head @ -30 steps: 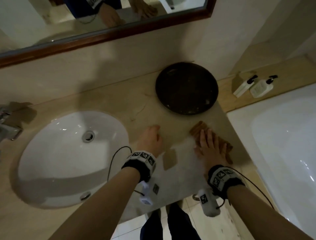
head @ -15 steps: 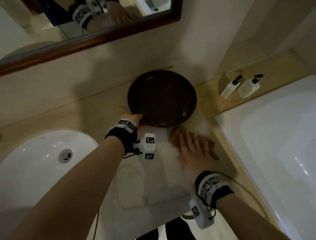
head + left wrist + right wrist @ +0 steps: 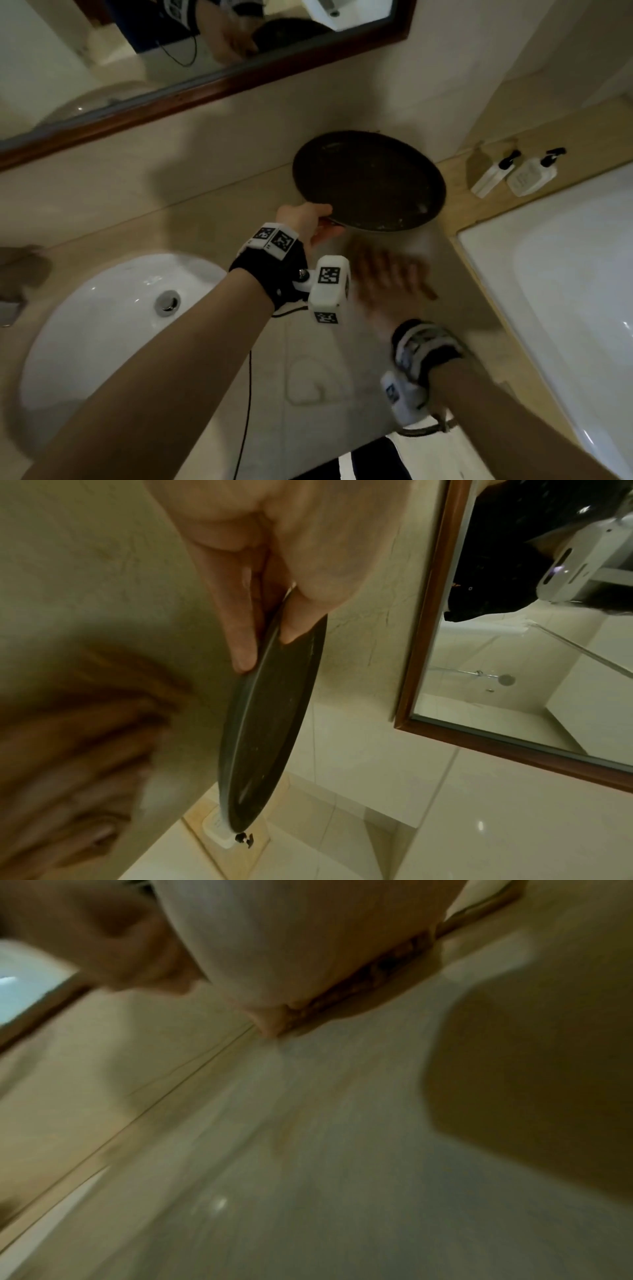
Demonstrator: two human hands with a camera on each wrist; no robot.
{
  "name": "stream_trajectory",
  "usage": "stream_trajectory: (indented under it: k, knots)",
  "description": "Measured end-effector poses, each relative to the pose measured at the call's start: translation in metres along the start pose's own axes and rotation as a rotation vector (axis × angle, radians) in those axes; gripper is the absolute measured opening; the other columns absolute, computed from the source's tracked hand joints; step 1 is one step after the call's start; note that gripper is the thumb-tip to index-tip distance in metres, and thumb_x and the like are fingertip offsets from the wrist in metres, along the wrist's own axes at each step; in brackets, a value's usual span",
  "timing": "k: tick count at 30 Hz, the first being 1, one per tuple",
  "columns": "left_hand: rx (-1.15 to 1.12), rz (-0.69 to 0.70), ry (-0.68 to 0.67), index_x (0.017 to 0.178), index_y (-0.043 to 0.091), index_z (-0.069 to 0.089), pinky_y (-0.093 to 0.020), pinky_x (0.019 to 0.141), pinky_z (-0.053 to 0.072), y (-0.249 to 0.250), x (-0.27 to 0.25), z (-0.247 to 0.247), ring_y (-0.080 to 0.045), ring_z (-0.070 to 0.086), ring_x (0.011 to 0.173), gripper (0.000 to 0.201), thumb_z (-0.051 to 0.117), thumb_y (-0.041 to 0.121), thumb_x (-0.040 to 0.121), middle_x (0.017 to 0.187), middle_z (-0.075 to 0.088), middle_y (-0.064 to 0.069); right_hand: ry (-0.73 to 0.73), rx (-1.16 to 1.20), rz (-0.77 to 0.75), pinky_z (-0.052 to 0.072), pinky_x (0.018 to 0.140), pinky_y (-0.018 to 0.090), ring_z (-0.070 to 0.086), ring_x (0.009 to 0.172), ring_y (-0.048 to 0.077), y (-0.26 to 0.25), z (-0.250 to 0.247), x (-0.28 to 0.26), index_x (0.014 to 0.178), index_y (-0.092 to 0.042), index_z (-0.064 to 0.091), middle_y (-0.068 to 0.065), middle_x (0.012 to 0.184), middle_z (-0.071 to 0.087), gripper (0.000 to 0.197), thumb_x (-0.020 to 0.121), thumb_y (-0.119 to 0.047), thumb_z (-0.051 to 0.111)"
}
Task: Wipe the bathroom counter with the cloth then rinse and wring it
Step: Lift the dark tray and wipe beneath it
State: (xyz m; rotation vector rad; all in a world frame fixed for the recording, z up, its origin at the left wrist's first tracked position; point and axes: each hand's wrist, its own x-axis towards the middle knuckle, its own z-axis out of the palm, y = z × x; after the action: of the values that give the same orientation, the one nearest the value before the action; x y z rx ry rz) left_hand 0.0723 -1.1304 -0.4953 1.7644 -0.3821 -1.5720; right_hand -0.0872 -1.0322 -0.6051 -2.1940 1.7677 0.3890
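Observation:
My left hand [image 3: 317,222] pinches the near rim of a dark round tray [image 3: 370,181], thumb on top and fingers beneath, and holds it tilted up off the beige counter [image 3: 205,226]. The left wrist view shows the tray [image 3: 274,723] edge-on in that pinch. My right hand [image 3: 387,281] lies flat and blurred on a brown cloth [image 3: 428,291], pressing it to the counter just in front of the tray. In the right wrist view the cloth [image 3: 359,988] shows as a thin brown strip under my palm.
A white oval sink [image 3: 113,325] is set in the counter at the left. A white bathtub [image 3: 565,291] lies at the right, with two pump bottles [image 3: 513,174] on its ledge. A wood-framed mirror [image 3: 205,92] hangs on the wall behind.
My left hand moved from the counter to the tray's rim and has lifted that edge. The right hand has slid the cloth left, toward the spot under the tray.

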Motion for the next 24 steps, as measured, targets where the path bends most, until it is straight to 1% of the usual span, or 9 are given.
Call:
stream_trajectory:
  k: [3, 5, 7, 11, 15, 18, 20, 22, 24]
  knots:
    - [0.000, -0.031, -0.049, 0.092, -0.002, 0.062, -0.025, 0.049, 0.056, 0.004, -0.003, -0.011, -0.018, 0.067, 0.051, 0.008, 0.064, 0.005, 0.087, 0.061, 0.069, -0.011, 0.034, 0.197, 0.279, -0.003, 0.114, 0.061, -0.006, 0.147, 0.030, -0.003, -0.010, 0.023, 0.153, -0.026, -0.003, 0.003, 0.161, -0.007, 0.067, 0.095, -0.051, 0.018]
    - [-0.008, -0.048, -0.080, 0.090, 0.001, 0.062, -0.026, 0.052, 0.057, 0.009, -0.005, -0.017, -0.018, 0.067, 0.056, 0.006, 0.063, 0.006, 0.089, 0.069, 0.070, -0.011, 0.236, 0.137, 0.272, 0.025, 0.107, 0.065, 0.020, 0.137, 0.036, -0.050, -0.015, 0.009, 0.147, -0.014, 0.027, 0.017, 0.153, 0.021, 0.062, 0.096, -0.046, 0.012]
    - [-0.042, -0.045, -0.120, 0.092, 0.000, 0.059, -0.024, 0.048, 0.056, 0.015, -0.009, -0.022, -0.016, 0.066, 0.049, 0.005, 0.060, 0.005, 0.091, 0.061, 0.068, -0.009, 0.321, 0.170, 0.064, 0.034, 0.099, 0.057, 0.037, 0.121, 0.038, -0.098, -0.006, -0.026, 0.129, -0.006, 0.047, 0.020, 0.137, 0.037, 0.061, 0.095, -0.045, 0.015]
    - [-0.057, -0.010, -0.161, 0.102, -0.001, 0.056, -0.021, 0.044, 0.054, 0.026, -0.015, -0.028, -0.013, 0.063, 0.041, 0.011, 0.058, 0.002, 0.092, 0.061, 0.066, -0.009, 0.006, 0.007, -0.448, 0.013, 0.109, 0.055, 0.030, 0.140, 0.029, -0.114, 0.034, -0.074, 0.146, -0.026, 0.035, 0.000, 0.154, 0.031, 0.064, 0.088, -0.051, 0.038]
    - [-0.063, 0.009, -0.180, 0.091, 0.003, 0.058, -0.020, 0.044, 0.053, 0.033, -0.020, -0.033, -0.011, 0.063, 0.042, 0.002, 0.058, 0.004, 0.091, 0.056, 0.066, -0.005, 0.022, -0.036, -0.121, 0.021, 0.107, 0.061, 0.036, 0.136, 0.037, -0.031, 0.016, -0.008, 0.147, -0.023, 0.022, 0.006, 0.156, 0.024, 0.057, 0.095, -0.046, 0.017]
    - [-0.062, 0.020, -0.182, 0.087, 0.004, 0.059, -0.020, 0.047, 0.054, 0.033, -0.022, -0.038, -0.011, 0.065, 0.045, 0.004, 0.059, 0.005, 0.091, 0.051, 0.067, -0.002, -0.011, 0.121, 0.186, 0.000, 0.115, 0.060, -0.002, 0.148, 0.030, -0.008, -0.010, 0.032, 0.152, -0.029, -0.008, 0.000, 0.161, -0.009, 0.063, 0.096, -0.053, 0.011]
    - [-0.054, 0.031, -0.185, 0.086, 0.004, 0.061, -0.021, 0.053, 0.057, 0.032, -0.021, -0.040, -0.012, 0.066, 0.049, 0.005, 0.060, 0.006, 0.090, 0.056, 0.068, -0.003, 0.064, 0.199, 0.243, 0.001, 0.113, 0.063, -0.007, 0.147, 0.030, -0.042, -0.020, 0.029, 0.152, -0.025, -0.008, 0.003, 0.161, -0.009, 0.069, 0.093, -0.055, 0.010]
    - [-0.064, 0.026, -0.182, 0.087, 0.004, 0.062, -0.022, 0.056, 0.058, 0.033, -0.023, -0.039, -0.014, 0.067, 0.052, 0.004, 0.062, 0.006, 0.090, 0.060, 0.069, -0.004, 0.271, 0.149, 0.076, 0.008, 0.113, 0.061, -0.003, 0.147, 0.031, -0.085, -0.011, 0.000, 0.153, -0.018, 0.002, 0.013, 0.156, 0.011, 0.074, 0.089, -0.053, 0.014]
    - [-0.063, 0.027, -0.191, 0.088, 0.003, 0.061, -0.023, 0.056, 0.058, 0.035, -0.025, -0.037, -0.014, 0.068, 0.053, 0.003, 0.062, 0.006, 0.090, 0.060, 0.070, -0.005, 0.299, 0.105, -0.198, -0.004, 0.117, 0.053, -0.015, 0.146, 0.031, -0.115, 0.002, -0.042, 0.153, -0.020, 0.011, 0.016, 0.155, 0.021, 0.078, 0.085, -0.054, 0.028]
